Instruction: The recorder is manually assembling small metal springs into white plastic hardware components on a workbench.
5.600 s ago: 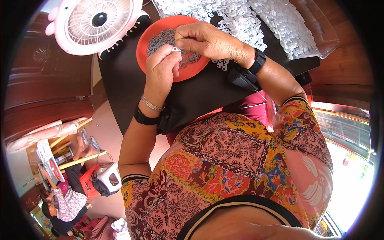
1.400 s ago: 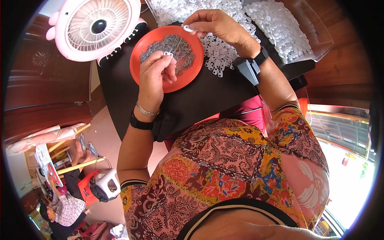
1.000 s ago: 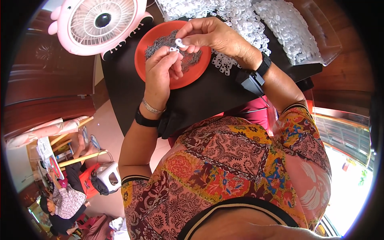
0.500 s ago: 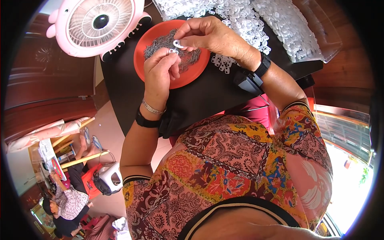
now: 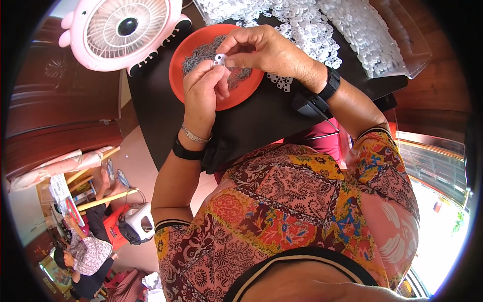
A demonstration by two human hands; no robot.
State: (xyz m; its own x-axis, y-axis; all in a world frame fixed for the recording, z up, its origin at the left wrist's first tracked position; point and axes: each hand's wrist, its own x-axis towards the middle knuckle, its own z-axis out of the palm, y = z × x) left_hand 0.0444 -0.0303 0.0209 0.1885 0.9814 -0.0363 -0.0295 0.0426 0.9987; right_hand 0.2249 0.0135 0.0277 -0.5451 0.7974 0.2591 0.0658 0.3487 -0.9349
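Observation:
Over an orange-red round plate (image 5: 249, 90), my two hands meet at their fingertips. Between them sits a small white plastic piece with holes (image 5: 220, 59). My left hand (image 5: 204, 85) pinches it from below, between thumb and forefinger. From the upper right, the thumb and forefinger of my right hand (image 5: 261, 50) also close on the white plastic, and I cannot make out whether it is one piece or two pressed together. A heap of small grey pieces (image 5: 201, 55) lies in the plate, partly hidden under my hands.
Many loose white plastic pieces (image 5: 307, 35) spread over the black table (image 5: 251, 128) behind my right hand. More fill a clear tray (image 5: 420, 55) at the far right. A pink fan (image 5: 173, 30) stands left of the plate. Another person (image 5: 90, 251) sits at the lower left.
My right fingers have moved down and left, bringing their white piece against the one in my left fingers. The gap between the two pieces has closed.

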